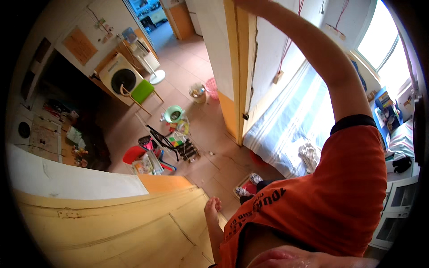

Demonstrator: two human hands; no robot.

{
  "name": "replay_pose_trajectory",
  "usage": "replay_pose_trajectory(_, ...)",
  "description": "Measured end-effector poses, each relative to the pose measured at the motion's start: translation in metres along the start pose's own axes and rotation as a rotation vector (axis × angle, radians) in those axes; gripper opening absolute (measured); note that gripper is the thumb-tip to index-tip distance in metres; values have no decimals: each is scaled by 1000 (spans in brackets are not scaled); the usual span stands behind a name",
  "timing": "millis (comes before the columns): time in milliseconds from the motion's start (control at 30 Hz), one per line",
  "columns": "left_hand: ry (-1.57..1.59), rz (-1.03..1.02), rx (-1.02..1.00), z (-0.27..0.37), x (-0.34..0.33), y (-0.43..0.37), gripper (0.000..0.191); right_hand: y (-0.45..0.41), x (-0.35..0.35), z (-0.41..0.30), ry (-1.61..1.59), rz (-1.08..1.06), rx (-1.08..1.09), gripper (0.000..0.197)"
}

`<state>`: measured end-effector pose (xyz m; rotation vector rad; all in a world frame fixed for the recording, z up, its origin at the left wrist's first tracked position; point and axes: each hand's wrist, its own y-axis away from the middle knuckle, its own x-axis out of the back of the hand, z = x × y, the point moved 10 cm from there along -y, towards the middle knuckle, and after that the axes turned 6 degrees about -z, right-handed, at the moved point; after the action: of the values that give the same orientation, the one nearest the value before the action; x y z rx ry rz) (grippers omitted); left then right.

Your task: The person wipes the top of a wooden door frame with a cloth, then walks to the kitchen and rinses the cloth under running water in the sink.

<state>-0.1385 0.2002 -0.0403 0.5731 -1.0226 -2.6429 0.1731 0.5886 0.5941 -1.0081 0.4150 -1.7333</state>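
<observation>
My left hand (213, 205) hangs low beside the edge of a yellow wooden door (161, 227), its fingers loosely curled; no object shows in it. My right arm is raised across the upper right, and its hand is out of view past the top edge, near the top of a yellow door frame (238, 73). An orange T-shirt (348, 181) with dark lettering covers my body. Below me, my patterned shoes (256, 178) stand on a red mat (248, 187) at the doorway. A bed with a blue and white striped sheet (281, 130) lies beyond the frame, with a crumpled cloth (309, 155) on it.
On the tiled floor stand a green basin (174, 114), a red plastic chair or stool (131, 154), a bin (197, 92), a pink basket (211, 87) and a chair with a green seat (142, 91). Further back are a washing machine (112, 72) and a water dispenser (142, 53). A cluttered table (45, 140) is at left.
</observation>
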Motion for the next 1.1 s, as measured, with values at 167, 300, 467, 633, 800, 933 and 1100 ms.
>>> replay_pose_trajectory(167, -30, 63, -10, -2, 24, -2, 27, 99, -63, -85, -39, -203, 152, 32)
replay_pose_trajectory(300, -115, 217, 14, -4, 37, 37, 31, 167, -126, -170, 181, -431, 335, 32)
replay_pose_trajectory(467, -69, 332, 175, -49, 38, 81, 34, 298, -239, -266, -7, -610, 406, 33)
replay_pose_trajectory(633, -117, 299, 267, -83, 29, 105, 38, 424, -278, -345, -824, -1013, -156, 29)
replay_pose_trajectory(800, -168, 293, 350, -94, 9, 80, 42, 577, -219, -441, -1872, -1193, -1951, 27)
replay_pose_trajectory(933, -283, 177, 308, -68, -41, 26, 48, 573, -128, -506, -1629, -1341, -1320, 27)
replay_pose_trajectory(1100, -451, -133, 40, -46, -132, -45, 65, 550, -16, -536, -2158, -1366, -2335, 33)
